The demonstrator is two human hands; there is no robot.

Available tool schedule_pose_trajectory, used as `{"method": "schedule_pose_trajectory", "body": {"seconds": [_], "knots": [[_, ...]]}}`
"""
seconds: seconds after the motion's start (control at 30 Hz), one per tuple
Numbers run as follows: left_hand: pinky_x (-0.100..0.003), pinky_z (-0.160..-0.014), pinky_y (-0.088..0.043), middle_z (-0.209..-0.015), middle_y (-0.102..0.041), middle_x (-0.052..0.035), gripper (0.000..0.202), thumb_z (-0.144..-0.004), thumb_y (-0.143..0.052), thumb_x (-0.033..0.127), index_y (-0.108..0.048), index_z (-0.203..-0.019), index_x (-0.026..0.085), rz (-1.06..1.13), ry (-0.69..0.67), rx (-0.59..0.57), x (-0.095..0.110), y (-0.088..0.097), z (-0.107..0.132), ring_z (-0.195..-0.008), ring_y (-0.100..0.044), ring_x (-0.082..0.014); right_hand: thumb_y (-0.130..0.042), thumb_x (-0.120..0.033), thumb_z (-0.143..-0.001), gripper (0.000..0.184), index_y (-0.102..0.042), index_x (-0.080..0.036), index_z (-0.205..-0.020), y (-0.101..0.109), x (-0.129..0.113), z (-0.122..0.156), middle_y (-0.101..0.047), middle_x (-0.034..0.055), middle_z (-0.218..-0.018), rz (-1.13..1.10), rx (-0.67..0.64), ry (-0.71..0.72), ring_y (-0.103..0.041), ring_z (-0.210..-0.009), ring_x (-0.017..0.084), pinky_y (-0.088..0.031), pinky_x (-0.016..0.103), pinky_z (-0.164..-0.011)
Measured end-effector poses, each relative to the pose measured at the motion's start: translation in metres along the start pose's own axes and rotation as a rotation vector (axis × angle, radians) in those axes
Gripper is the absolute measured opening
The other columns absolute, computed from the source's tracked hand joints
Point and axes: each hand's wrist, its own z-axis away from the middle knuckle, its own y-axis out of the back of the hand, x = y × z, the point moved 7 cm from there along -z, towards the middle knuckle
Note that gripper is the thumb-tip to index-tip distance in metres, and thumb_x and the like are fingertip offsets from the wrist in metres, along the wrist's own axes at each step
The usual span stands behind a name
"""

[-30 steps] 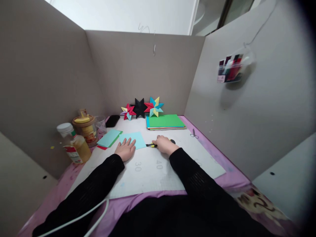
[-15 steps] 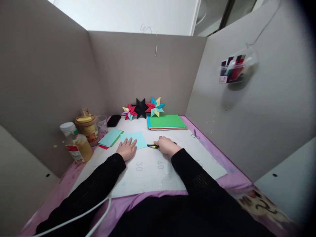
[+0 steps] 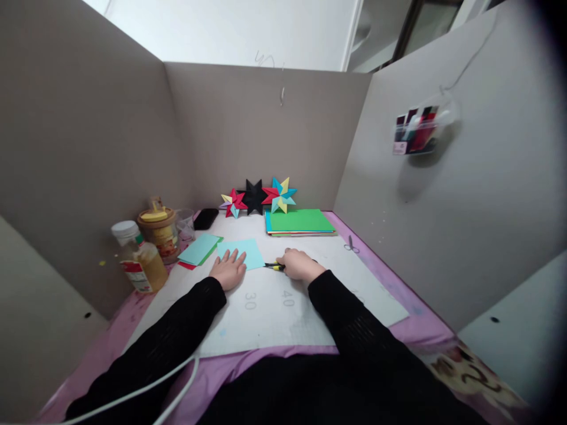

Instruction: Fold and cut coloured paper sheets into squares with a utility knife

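A light blue sheet of paper (image 3: 248, 251) lies flat on the white mat. My left hand (image 3: 228, 271) rests on its lower left part, palm down with the fingers spread. My right hand (image 3: 301, 264) is closed around a slim black-and-yellow tool (image 3: 277, 267), whose kind I cannot make out because the hand covers most of it. The tool's dark tip points left and lies at or very near the paper's right edge. Left of the sheet is a small pile of cut papers (image 3: 199, 249), blue on top with green and red beneath.
A stack of coloured sheets (image 3: 301, 220) sits at the back, near folded paper stars (image 3: 254, 196). Small scissors (image 3: 351, 244) lie at the right. A bottle (image 3: 144, 265), a lidded jar (image 3: 160, 233), a clear cup (image 3: 185, 221) and a black phone (image 3: 206, 218) stand or lie left. Grey panels surround the table.
The whole view has shifted slightly, so everything sits a little lower in the picture. Both hands, the blue sheet and the tool keep nearly the same places relative to each other.
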Motion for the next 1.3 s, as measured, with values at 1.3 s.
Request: {"method": "schedule_pose_trajectory", "body": {"seconds": [1.3], "knots": [[-0.052,-0.105,-0.013,-0.15,-0.016,-0.0045,0.056,-0.089,-0.018,0.047,-0.021,-0.142,0.029,0.026,0.004,-0.008,0.0,-0.001,0.002,-0.137,-0.01,-0.0296,-0.048,-0.019,-0.074,0.033,-0.066,-0.016,-0.101,0.007,-0.02,0.015,-0.064,0.0134,-0.094,-0.02,-0.07,0.099,-0.06,-0.074,0.02,-0.037,0.024,-0.059]]}}
